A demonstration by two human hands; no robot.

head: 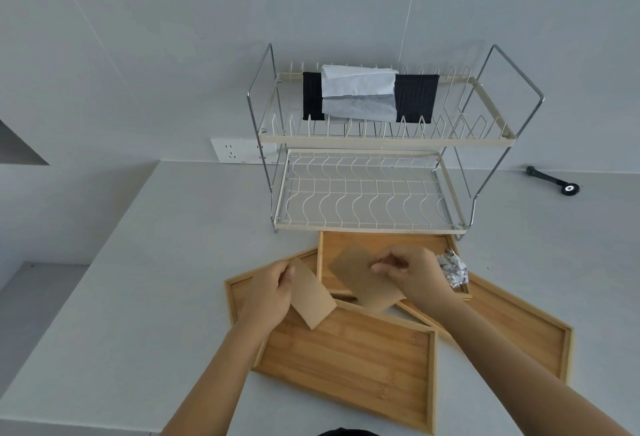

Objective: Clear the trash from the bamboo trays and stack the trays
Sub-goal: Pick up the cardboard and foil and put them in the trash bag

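Observation:
Three bamboo trays lie fanned out on the grey counter: a left tray (353,366), a middle tray (346,241) against the dish rack, and a right tray (512,324). My left hand (270,291) pinches a brown cardboard piece (313,300) above the left tray. My right hand (412,271) grips a second brown cardboard piece (360,276) over the middle tray. A crumpled ball of foil (453,267) sits at the right end of the middle tray, just beyond my right hand.
A two-tier wire dish rack (367,189) stands right behind the trays, with black cloths and white paper on its top shelf. A black tool (550,181) lies at the back right. A wall socket (239,150) is behind the rack. The counter edge drops at the left.

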